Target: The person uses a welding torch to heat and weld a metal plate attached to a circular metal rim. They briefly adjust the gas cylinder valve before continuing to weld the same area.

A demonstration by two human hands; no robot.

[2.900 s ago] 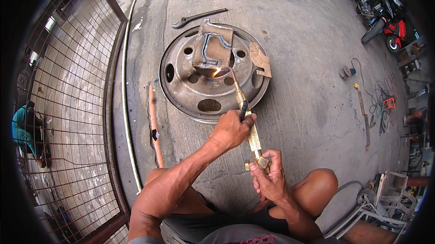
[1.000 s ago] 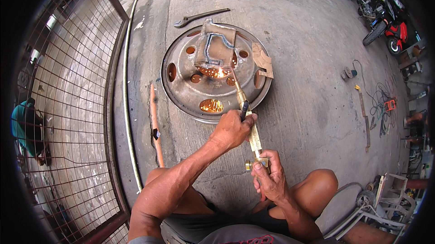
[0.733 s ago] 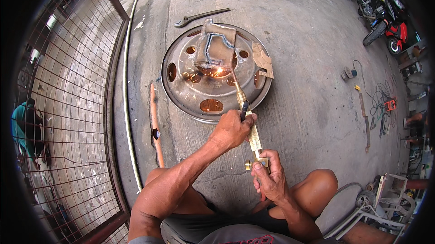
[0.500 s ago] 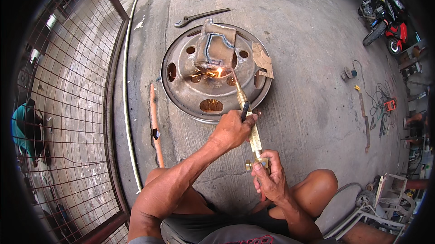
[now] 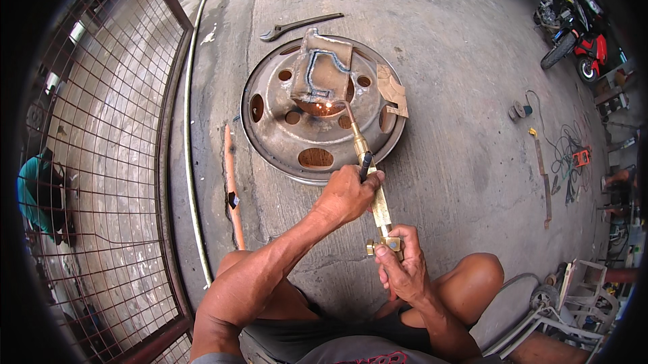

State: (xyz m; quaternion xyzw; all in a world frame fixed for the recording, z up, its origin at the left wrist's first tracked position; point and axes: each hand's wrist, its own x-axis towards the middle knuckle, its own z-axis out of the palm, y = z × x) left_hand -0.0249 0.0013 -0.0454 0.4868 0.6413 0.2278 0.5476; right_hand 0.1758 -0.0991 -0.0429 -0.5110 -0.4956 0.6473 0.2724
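Observation:
A brass cutting torch runs between both of my hands. My left hand is wrapped round its front part, just behind the nozzle, with a black lever beside the fingers. Lower down, my right hand grips the rear end by the valve knobs. The bent tip reaches the lower edge of a metal plate, where small orange glowing spots show. Dark-edged cut lines cross that plate. It lies on a round steel wheel rim with several holes. A brown cardboard piece rests on the rim's right side.
An adjustable wrench lies beyond the rim. To the left are a pale hose, an orange pipe and a mesh gate, with a person behind it. Motorcycles, cables and a metal frame are on the right.
The bright flare and the spray of sparks at the torch tip have shrunk to small glowing spots. Both hands keep their hold in nearly the same place.

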